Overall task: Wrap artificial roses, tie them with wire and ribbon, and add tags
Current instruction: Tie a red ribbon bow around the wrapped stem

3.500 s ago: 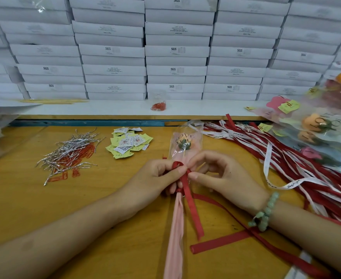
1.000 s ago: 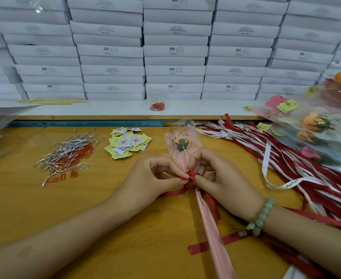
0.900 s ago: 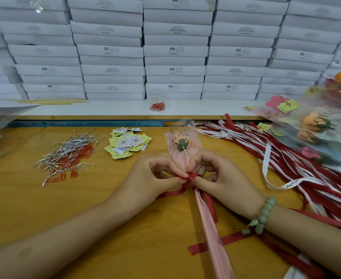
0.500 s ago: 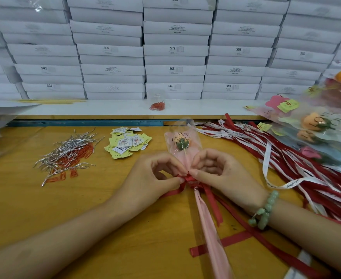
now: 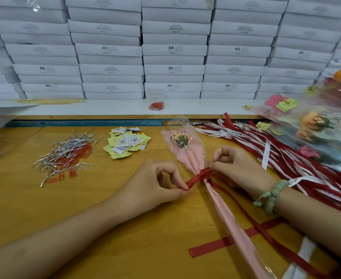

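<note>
Stacked white cardboard boxes (image 5: 173, 69) back the yellow wooden table (image 5: 44, 208). Both hands, left hand (image 5: 155, 188) and right hand (image 5: 236, 168), pinch the thin red ribbon (image 5: 202, 175) around a pink cellophane-wrapped rose (image 5: 182, 141). Even outward pulls should seat the knot.

It is bright and even, with only faint shadows under the left hand (image 5: 157, 184) and right hand (image 5: 238, 168), and the white boxes (image 5: 173, 51) behind them look bent.

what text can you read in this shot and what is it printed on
"SGS": ends of several white boxes in the stack.
"LOVE YOU": clear wrapper of the rose being tied.
"LOVE": finished wrapped rose at the right; the line below is unclear.
Too small or blurred: fine print on the boxes, yellow tags, script on the white ribbons.
</note>
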Motion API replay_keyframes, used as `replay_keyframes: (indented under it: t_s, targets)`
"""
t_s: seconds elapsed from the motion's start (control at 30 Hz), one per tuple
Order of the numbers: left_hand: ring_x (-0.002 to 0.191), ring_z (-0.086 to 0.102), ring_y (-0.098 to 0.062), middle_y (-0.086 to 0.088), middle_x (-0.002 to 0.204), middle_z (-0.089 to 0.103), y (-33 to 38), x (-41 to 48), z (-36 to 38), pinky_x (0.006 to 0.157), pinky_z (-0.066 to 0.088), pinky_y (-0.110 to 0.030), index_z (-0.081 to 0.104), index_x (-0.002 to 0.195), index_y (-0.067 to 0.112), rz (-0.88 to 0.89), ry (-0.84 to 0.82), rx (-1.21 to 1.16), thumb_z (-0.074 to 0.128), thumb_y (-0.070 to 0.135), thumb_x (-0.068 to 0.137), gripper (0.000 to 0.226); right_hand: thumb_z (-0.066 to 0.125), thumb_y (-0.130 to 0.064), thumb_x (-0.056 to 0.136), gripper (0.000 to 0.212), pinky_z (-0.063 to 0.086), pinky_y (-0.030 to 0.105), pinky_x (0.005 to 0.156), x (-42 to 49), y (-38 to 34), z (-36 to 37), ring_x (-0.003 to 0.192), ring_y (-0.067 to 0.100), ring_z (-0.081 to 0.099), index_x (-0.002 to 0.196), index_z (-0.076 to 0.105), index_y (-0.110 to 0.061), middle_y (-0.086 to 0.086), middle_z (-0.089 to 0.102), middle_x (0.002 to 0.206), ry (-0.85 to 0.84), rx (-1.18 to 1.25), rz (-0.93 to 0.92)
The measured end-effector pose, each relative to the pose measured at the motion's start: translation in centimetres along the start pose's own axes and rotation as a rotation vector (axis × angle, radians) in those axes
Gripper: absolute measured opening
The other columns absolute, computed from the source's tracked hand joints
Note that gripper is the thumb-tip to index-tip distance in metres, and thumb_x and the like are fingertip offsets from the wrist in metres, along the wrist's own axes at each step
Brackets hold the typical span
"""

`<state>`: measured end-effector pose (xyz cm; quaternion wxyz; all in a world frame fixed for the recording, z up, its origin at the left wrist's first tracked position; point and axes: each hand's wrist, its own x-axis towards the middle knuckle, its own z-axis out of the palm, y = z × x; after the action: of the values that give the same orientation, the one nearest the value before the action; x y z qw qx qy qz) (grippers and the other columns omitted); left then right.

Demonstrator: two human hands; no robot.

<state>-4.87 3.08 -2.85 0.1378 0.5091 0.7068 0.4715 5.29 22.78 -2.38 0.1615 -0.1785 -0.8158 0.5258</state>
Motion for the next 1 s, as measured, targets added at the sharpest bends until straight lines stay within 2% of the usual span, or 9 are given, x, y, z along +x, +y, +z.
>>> replay_keyframes:
  t_s: [0.13,0.27,0.4,0.5,0.57,0.7,0.8,0.93,1.0]
  targets:
    - [0.057,0.048,-0.002,0.019,0.066,0.061,0.1,-0.1,-0.3,0.057,0.042,-0.02,0.069,0.066,0.03,0.019,-0.093,0.002,0.08,0.008,0.077,0.027,0.059,-0.005,0.089,0.012,0.027,0.015,0.032,0.2,0.2,-0.3,0.037,0.006,0.038,0.082,0.055,-0.014,-0.007,0.055,0.051,-0.05,-0.037,0.054]
    - [0.062,0.05,-0.006,0.017,0.07,0.06,0.0,0.0,-0.5,0.063,0.047,-0.034,0.068,0.067,0.03,0.027,-0.149,0.012,0.078,0.009,0.077,0.025,0.057,-0.008,0.09,0.003,0.026,0.016,0.032,0.5,0.2,-0.2,0.036,0.003,0.037,0.091,0.056,-0.01,-0.007,0.049,0.05,-0.04,-0.037,0.106]
    - [0.067,0.053,-0.007,0.014,0.075,0.061,-0.1,-0.2,-0.6,0.066,0.048,-0.03,0.069,0.071,0.027,0.053,-0.196,0.007,0.079,0.015,0.076,0.017,0.045,-0.005,0.092,0.011,0.022,0.014,0.032,0.5,0.2,-0.2,0.035,0.005,0.033,0.086,0.052,-0.012,-0.005,0.042,0.05,-0.012,0.097,0.125]
    - [0.09,0.059,-0.013,0.012,0.092,0.058,0.0,-0.3,-0.6,0.084,0.051,-0.035,0.07,0.08,0.026,0.084,-0.25,-0.018,0.081,0.034,0.073,0.016,0.047,-0.018,0.096,0.009,0.027,0.019,0.032,0.1,0.3,-0.1,0.039,0.012,0.036,0.095,0.056,-0.017,0.003,0.049,0.06,0.054,0.079,0.007]
    - [0.109,0.055,-0.013,0.015,0.104,0.053,-0.1,-0.3,-0.5,0.097,0.045,-0.036,0.069,0.086,0.028,0.07,-0.205,-0.048,0.072,0.046,0.076,0.021,0.046,-0.029,0.098,0.016,0.031,0.019,0.035,-0.1,0.4,0.0,0.042,0.015,0.04,0.102,0.062,-0.03,0.003,0.055,0.065,0.048,-0.008,-0.104]
    - [0.131,0.041,0.006,0.027,0.132,0.049,-0.5,-0.2,-0.4,0.107,0.035,-0.018,0.062,0.109,0.033,0.006,-0.171,-0.077,0.056,0.047,0.09,0.024,0.04,-0.045,0.097,0.029,0.031,0.008,0.042,-0.2,0.5,0.3,0.04,-0.001,0.039,0.111,0.065,-0.04,-0.007,0.044,0.049,-0.051,-0.113,-0.206]
    - [0.123,0.051,0.004,0.018,0.126,0.061,-0.6,-0.3,-0.1,0.1,0.037,-0.012,0.064,0.115,0.025,0.01,-0.181,-0.031,0.049,0.04,0.096,0.029,0.039,-0.037,0.1,0.031,0.033,0.007,0.05,-0.2,0.5,0.4,0.045,-0.001,0.041,0.105,0.07,-0.035,-0.01,0.044,0.043,-0.087,-0.161,-0.236]
    - [0.103,0.065,-0.01,0.005,0.1,0.072,-0.3,-0.2,-0.2,0.096,0.045,-0.031,0.073,0.087,0.016,0.04,-0.025,-0.01,0.047,0.038,0.1,0.036,0.037,-0.038,0.099,0.039,0.036,0.008,0.057,-0.6,0.3,0.5,0.049,0.004,0.044,0.094,0.074,-0.026,-0.005,0.045,0.047,-0.171,-0.083,-0.287]
    - [0.086,0.066,-0.011,0.005,0.084,0.073,-0.3,0.0,-0.7,0.084,0.048,-0.026,0.072,0.073,0.022,0.055,0.114,0.02,0.047,0.036,0.097,0.038,0.036,-0.039,0.098,0.043,0.038,0.013,0.061,-0.9,0.0,0.6,0.051,0.009,0.044,0.096,0.075,-0.022,0.008,0.046,0.052,-0.282,-0.059,-0.319]
